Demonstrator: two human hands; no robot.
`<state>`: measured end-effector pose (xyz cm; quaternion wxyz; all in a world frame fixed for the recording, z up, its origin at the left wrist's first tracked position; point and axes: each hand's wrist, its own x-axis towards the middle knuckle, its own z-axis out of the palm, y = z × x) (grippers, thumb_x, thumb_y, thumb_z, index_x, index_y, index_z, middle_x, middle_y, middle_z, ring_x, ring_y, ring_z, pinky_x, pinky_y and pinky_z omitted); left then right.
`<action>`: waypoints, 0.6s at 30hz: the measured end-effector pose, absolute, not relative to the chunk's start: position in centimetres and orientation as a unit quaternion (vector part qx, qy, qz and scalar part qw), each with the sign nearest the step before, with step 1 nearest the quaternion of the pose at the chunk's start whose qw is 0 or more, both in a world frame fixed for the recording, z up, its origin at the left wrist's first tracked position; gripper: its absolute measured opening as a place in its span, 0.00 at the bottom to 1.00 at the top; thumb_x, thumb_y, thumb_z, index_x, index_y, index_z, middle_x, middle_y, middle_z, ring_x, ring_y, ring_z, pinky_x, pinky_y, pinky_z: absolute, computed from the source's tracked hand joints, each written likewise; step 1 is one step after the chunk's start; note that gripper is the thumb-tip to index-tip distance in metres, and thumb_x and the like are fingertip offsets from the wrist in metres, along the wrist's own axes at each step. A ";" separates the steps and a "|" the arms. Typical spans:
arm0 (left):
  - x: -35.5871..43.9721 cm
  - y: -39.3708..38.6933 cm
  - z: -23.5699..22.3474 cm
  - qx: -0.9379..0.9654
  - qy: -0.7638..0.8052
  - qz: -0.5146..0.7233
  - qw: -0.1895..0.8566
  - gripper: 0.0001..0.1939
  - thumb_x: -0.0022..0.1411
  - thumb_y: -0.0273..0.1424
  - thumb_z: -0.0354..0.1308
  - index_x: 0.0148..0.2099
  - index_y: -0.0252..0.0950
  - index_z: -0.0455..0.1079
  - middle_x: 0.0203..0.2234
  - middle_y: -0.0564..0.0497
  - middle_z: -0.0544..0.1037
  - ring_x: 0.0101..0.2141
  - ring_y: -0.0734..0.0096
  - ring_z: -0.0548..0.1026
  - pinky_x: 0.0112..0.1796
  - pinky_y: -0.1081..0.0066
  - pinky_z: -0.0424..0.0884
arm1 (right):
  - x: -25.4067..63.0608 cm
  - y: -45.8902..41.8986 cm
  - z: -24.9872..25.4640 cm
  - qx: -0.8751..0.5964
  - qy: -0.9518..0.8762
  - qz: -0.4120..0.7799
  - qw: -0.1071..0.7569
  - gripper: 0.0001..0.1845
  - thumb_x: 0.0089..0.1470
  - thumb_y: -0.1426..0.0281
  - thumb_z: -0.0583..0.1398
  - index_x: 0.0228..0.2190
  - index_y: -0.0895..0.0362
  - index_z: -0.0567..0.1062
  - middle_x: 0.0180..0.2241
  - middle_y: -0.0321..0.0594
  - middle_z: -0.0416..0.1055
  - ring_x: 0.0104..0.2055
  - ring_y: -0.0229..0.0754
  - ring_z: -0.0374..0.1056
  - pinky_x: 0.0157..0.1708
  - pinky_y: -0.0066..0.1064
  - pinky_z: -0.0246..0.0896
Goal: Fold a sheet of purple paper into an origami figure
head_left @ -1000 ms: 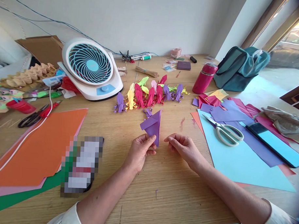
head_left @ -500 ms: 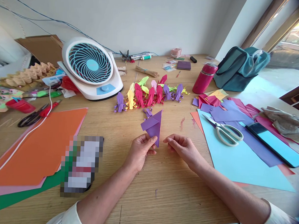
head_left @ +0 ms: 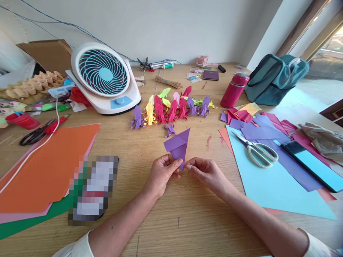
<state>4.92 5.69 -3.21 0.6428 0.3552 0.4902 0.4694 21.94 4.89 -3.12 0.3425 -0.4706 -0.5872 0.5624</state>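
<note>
A piece of folded purple paper (head_left: 180, 145) stands tilted up in front of me, with a flap sticking out to its left and a pointed top. My left hand (head_left: 166, 171) pinches it near the lower end, thumb in front and fingers behind. Close by on the right, the thumb and index finger of my right hand (head_left: 205, 174) are pressed together at the paper's lower right edge; whether they grip that edge I cannot tell. Just beyond the paper lies a small purple folded piece (head_left: 169, 130). Behind it stand several folded paper figures (head_left: 172, 109) in purple, yellow, red and green.
To the left are a fan (head_left: 105, 79), orange paper sheets (head_left: 52, 165), black-handled scissors (head_left: 36, 133) and a blurred phone-like object (head_left: 94, 189). On the right, white-handled scissors (head_left: 262, 154) rest on light blue paper (head_left: 267, 188), near a phone (head_left: 313, 165), red bottle (head_left: 234, 89) and teal bag (head_left: 271, 81).
My right hand has moved slightly left, up to the paper's edge, its fingertips now closed together. The purple paper has turned a little and shifted right in my left hand.
</note>
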 end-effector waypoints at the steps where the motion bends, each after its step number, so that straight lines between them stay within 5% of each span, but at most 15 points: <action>1: 5.0 5.7 -3.2 0.356 0.492 0.469 0.641 0.21 0.42 0.41 0.74 0.25 0.33 0.68 0.19 0.56 0.70 0.22 0.79 0.67 0.20 0.79 0.70 | 21.9 4.8 -3.0 -0.467 -0.590 0.565 0.338 0.18 0.55 0.54 0.61 0.30 0.58 0.74 0.25 0.34 0.68 0.27 0.35 0.57 0.26 0.27 0.50; 18: 5.1 5.6 -3.2 0.380 0.489 0.473 0.627 0.20 0.44 0.41 0.73 0.24 0.34 0.66 0.16 0.57 0.68 0.20 0.79 0.66 0.19 0.79 0.68 | 21.5 4.3 -3.8 -0.442 -0.621 0.562 0.322 0.09 0.55 0.64 0.62 0.32 0.58 0.77 0.29 0.36 0.74 0.29 0.37 0.65 0.29 0.27 0.57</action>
